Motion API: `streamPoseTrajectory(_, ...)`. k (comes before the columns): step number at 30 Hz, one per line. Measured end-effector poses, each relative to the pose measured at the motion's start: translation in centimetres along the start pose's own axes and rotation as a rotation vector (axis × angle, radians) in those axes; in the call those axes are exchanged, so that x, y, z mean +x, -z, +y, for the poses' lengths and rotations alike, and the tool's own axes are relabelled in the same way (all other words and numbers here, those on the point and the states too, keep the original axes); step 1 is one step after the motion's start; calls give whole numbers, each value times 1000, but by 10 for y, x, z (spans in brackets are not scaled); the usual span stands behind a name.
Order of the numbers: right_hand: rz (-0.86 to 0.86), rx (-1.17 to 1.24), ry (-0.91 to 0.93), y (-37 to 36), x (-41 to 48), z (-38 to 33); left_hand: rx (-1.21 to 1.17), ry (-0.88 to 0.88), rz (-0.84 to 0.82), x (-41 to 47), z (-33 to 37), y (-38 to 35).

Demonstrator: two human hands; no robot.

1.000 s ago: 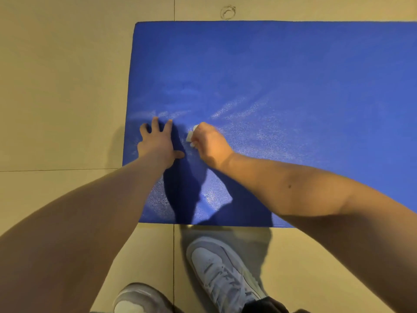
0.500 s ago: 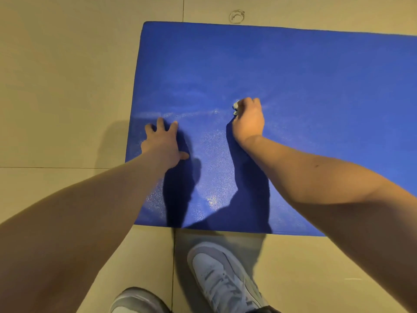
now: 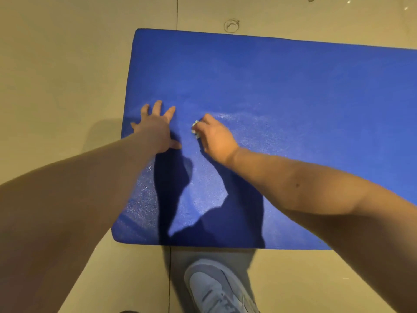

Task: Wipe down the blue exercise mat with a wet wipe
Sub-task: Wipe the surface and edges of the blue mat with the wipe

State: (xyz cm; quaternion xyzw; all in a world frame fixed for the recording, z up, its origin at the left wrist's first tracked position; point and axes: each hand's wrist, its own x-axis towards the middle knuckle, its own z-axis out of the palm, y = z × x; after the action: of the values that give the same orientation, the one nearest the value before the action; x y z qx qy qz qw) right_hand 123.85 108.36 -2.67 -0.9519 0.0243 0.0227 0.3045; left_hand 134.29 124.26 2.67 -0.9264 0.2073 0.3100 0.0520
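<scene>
Clamped in the right hand (image 3: pixel 215 137), the bunched wet wipe (image 3: pixel 195 129) presses onto the blue exercise mat (image 3: pixel 282 91), only a white edge showing past the fingers. Splayed flat near the mat's left edge, the left hand (image 3: pixel 155 129) holds nothing; it likely pins the mat to the floor (image 3: pixel 56 64) so rubbing doesn't shift it.

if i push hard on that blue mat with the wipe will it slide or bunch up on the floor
The blue mat probably stays flat: it looks thick and lies level. It could slide, since the tile floor looks smooth, which is likely why the left hand presses it. The wet wipe in the right hand looks small and floppy.
</scene>
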Motion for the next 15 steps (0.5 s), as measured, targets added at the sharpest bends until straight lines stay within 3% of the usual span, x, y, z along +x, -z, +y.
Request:
streamPoseTrajectory(5,220,-103,-350,52,17,61,37,11,29,0,0,-4)
streamPoseTrajectory(8,337,-20,-566,57,25,75,46,10,22,2,0,-2)
streamPoseTrajectory(12,318,18,-583,42,33,34,20,10,-22,6,0,3)
streamPoseTrajectory(15,260,96,-446,20,36,2,-45,37,2,7,6,4)
